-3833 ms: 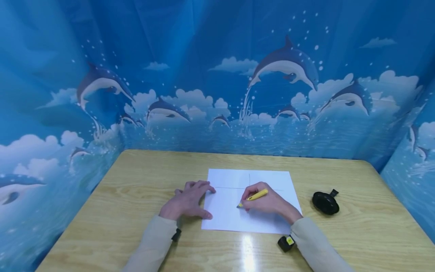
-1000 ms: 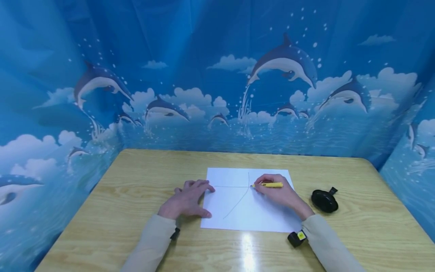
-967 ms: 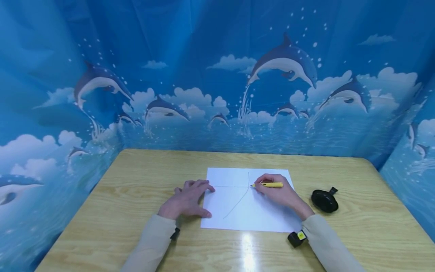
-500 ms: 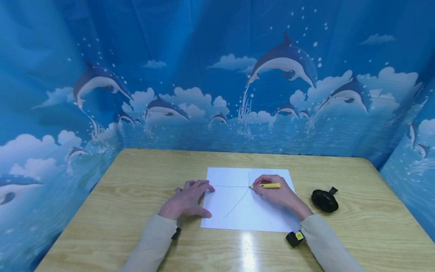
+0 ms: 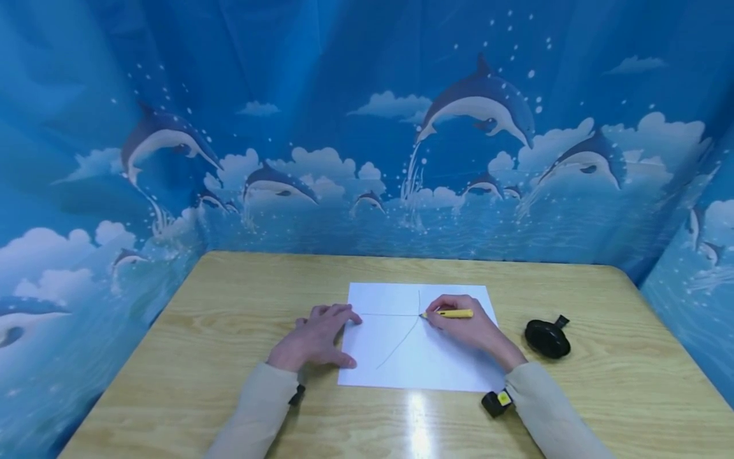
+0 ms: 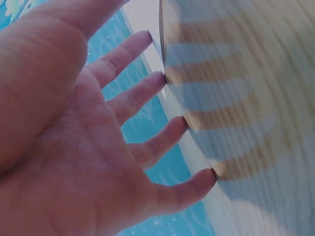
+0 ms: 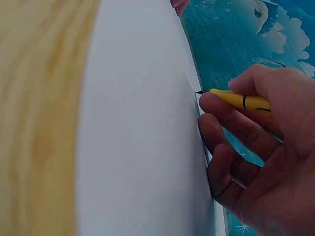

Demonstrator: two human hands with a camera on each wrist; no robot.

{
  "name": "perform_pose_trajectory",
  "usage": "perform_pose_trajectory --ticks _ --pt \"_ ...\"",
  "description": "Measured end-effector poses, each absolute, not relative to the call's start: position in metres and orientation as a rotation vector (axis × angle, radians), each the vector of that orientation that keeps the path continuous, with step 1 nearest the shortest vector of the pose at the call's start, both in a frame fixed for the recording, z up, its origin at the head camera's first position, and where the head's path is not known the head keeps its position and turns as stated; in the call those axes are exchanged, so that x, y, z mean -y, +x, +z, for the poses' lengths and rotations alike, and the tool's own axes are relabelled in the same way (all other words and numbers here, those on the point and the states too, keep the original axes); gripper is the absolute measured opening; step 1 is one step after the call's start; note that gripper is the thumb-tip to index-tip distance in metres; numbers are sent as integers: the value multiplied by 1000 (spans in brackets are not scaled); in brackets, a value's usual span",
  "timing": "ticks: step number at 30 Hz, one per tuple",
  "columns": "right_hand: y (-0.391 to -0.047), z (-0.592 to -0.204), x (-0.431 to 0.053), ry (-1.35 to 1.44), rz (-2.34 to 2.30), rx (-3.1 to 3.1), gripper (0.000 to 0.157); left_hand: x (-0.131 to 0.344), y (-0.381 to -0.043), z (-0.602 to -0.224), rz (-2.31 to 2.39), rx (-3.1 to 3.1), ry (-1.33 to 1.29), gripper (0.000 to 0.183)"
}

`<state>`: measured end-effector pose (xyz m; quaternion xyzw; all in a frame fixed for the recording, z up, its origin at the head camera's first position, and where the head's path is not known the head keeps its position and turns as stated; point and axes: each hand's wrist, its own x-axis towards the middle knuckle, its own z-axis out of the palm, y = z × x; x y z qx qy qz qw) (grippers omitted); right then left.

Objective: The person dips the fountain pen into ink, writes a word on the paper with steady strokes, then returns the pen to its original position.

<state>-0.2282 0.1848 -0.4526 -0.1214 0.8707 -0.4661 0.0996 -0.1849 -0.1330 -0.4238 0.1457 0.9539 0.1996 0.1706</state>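
A white sheet of paper point(image 5: 390, 376) lies on the table, bearing thin dark lines: one horizontal, one short upright, and a slanting one running to the lower left. My right hand point(image 5: 467, 325) pinches a yellow fountain pen point(image 5: 459, 313) between thumb and fingers, its nib right at the point where the lines meet. In the right wrist view the dark nib of the fountain pen point(image 7: 229, 97) shows close to the sheet, other fingers curled beneath. My left hand point(image 5: 314, 338) spreads over the sheet's left edge; its fingertips point(image 6: 210, 176) touch down on the surface. The right hand covers part of the sheet.
A black oval object with a small tab point(image 5: 547, 338) lies on the wooden table point(image 5: 241, 287), right of the paper. Dark wrist-worn devices are at both cuffs, one a black box with a yellow mark point(image 5: 496, 403). A blue dolphin-print curtain point(image 5: 344, 127) stands behind the table.
The right hand has moved up and right with the fountain pen, and the slanting line now shows. In the last second the nib has shifted slightly left. The left hand stays put.
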Motion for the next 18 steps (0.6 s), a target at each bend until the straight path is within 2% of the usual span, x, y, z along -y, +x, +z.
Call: perform_pose_trajectory --ticks 18 --pt "-229 -453 -184 -336 -1348 -2600 10 133 -184 -422 561 -2705 406 68"
